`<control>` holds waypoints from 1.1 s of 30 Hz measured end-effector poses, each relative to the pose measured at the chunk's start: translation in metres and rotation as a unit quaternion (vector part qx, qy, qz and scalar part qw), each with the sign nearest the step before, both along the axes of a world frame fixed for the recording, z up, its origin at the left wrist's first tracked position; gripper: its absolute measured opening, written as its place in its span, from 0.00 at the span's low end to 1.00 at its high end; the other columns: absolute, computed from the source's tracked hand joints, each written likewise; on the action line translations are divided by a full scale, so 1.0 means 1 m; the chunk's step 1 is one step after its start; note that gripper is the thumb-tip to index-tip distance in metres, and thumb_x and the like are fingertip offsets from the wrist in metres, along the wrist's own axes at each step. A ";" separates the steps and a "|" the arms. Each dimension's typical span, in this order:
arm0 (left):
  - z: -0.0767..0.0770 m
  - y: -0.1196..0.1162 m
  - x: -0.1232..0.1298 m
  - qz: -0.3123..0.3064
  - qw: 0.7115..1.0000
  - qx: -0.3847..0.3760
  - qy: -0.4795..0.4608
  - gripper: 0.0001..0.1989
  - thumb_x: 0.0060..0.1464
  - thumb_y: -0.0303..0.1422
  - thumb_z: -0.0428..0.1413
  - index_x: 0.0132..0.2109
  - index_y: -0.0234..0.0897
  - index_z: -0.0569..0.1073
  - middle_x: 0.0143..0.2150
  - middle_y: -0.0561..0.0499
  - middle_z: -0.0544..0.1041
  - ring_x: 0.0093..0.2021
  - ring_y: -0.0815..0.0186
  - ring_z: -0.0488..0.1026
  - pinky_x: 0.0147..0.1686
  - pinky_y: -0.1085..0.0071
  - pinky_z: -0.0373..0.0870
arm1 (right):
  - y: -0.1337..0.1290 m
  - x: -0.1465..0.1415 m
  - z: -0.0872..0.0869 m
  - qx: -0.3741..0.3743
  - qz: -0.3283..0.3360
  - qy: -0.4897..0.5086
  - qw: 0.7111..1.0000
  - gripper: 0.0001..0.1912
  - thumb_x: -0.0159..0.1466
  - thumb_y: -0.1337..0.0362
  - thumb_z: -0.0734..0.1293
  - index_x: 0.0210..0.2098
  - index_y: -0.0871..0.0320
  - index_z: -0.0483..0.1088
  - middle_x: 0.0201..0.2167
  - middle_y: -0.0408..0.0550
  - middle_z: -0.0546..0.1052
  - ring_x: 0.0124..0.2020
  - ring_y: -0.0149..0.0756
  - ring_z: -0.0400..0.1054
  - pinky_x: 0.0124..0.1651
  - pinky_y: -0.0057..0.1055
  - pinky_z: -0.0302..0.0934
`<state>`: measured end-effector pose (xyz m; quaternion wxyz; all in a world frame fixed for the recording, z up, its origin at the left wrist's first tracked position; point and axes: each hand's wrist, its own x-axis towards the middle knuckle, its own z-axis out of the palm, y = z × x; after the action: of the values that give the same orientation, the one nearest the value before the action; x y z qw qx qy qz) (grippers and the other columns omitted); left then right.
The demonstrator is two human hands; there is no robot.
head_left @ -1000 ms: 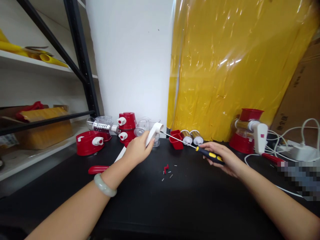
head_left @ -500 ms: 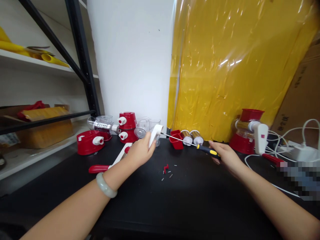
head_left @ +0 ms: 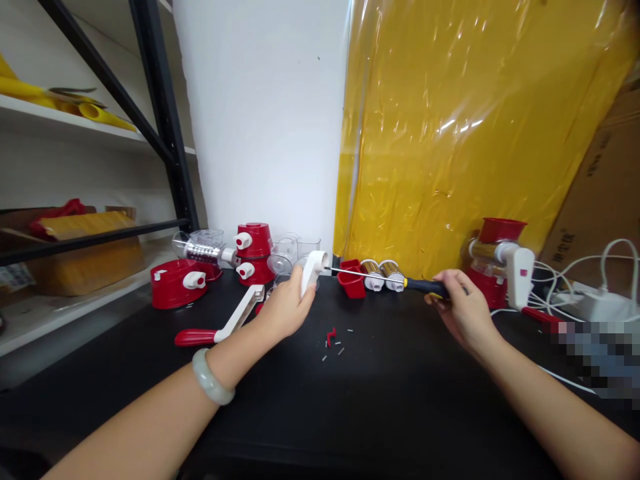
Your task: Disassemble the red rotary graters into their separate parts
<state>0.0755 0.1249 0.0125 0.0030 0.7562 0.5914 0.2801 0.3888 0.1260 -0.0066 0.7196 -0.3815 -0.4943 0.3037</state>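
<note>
My left hand (head_left: pixel 287 303) grips a white crank handle (head_left: pixel 313 272), its round hollow end facing right. My right hand (head_left: pixel 463 307) holds a screwdriver (head_left: pixel 423 286) by its dark blue and yellow handle. The screwdriver's long shaft points left, with its tip at the white part's round end. Below them on the black table (head_left: pixel 380 400) lie a small red piece (head_left: pixel 331 336) and several small metal pins (head_left: pixel 341 351). Left of my left hand rests another white crank (head_left: pixel 240 313) with a red grip.
Red bases (head_left: pixel 179 285) and clear plastic parts stand at the back left. A red pusher (head_left: pixel 352 280) and two grater drums (head_left: pixel 373 275) lie at the back middle. An assembled red grater (head_left: pixel 495 267) and white cables (head_left: pixel 560 280) are at right. Shelving (head_left: pixel 90 130) stands at left.
My right hand has moved slightly right and up, and its grip on the screwdriver has shifted toward the handle's end. The white part has turned slightly, showing more of its hollow end.
</note>
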 end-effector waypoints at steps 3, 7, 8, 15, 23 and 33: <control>0.000 0.000 0.000 0.024 1.000 0.000 0.003 0.15 0.63 0.44 0.39 0.46 0.38 0.58 0.29 0.46 0.76 0.29 0.56 0.76 0.28 0.68 0.62 | -0.001 0.002 0.001 -0.079 0.040 -0.069 0.994 0.26 0.61 0.38 0.57 0.30 0.56 0.66 0.10 0.38 0.62 0.10 0.29 0.53 0.16 0.28 0.47; 0.002 0.003 -0.004 0.024 1.000 -0.013 0.015 0.16 0.63 0.44 0.39 0.47 0.37 0.58 0.29 0.45 0.76 0.30 0.55 0.76 0.30 0.66 0.64 | -0.006 0.005 0.002 -0.050 0.026 -0.169 0.984 0.21 0.62 0.43 0.62 0.27 0.55 0.63 0.11 0.36 0.59 0.14 0.29 0.55 0.20 0.28 0.52; 0.002 0.004 -0.004 0.019 1.000 -0.018 0.013 0.16 0.63 0.44 0.39 0.47 0.37 0.58 0.30 0.45 0.77 0.30 0.55 0.76 0.31 0.66 0.65 | -0.007 0.006 0.003 -0.034 0.013 -0.190 0.981 0.20 0.62 0.44 0.62 0.27 0.54 0.63 0.13 0.37 0.61 0.16 0.29 0.57 0.22 0.28 0.53; 0.000 0.006 -0.005 0.018 0.999 -0.042 -0.014 0.14 0.63 0.44 0.39 0.45 0.38 0.58 0.30 0.46 0.77 0.30 0.57 0.76 0.30 0.68 0.65 | -0.007 0.014 0.004 0.015 -0.016 -0.254 0.967 0.16 0.58 0.50 0.69 0.40 0.53 0.67 0.30 0.43 0.72 0.31 0.34 0.67 0.36 0.31 0.61; -0.004 0.007 -0.004 0.003 0.999 -0.038 -0.021 0.13 0.63 0.43 0.40 0.45 0.38 0.58 0.28 0.47 0.76 0.28 0.58 0.76 0.27 0.69 0.62 | -0.002 0.012 0.001 -0.090 0.029 -0.250 0.964 0.24 0.65 0.41 0.53 0.38 0.55 0.65 0.12 0.37 0.61 0.13 0.31 0.55 0.19 0.29 0.51; 0.007 0.005 -0.008 0.024 0.998 -0.059 -0.021 0.16 0.62 0.44 0.39 0.46 0.36 0.59 0.27 0.47 0.76 0.28 0.57 0.76 0.30 0.67 0.65 | -0.004 0.009 0.001 0.043 -0.048 -0.286 0.956 0.19 0.59 0.48 0.67 0.42 0.52 0.63 0.38 0.46 0.70 0.31 0.33 0.65 0.36 0.31 0.61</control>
<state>0.0678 0.1303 0.0194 0.0534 0.7343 0.6247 0.2603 0.3979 0.1217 -0.0052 0.5781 -0.4442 -0.6729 0.1255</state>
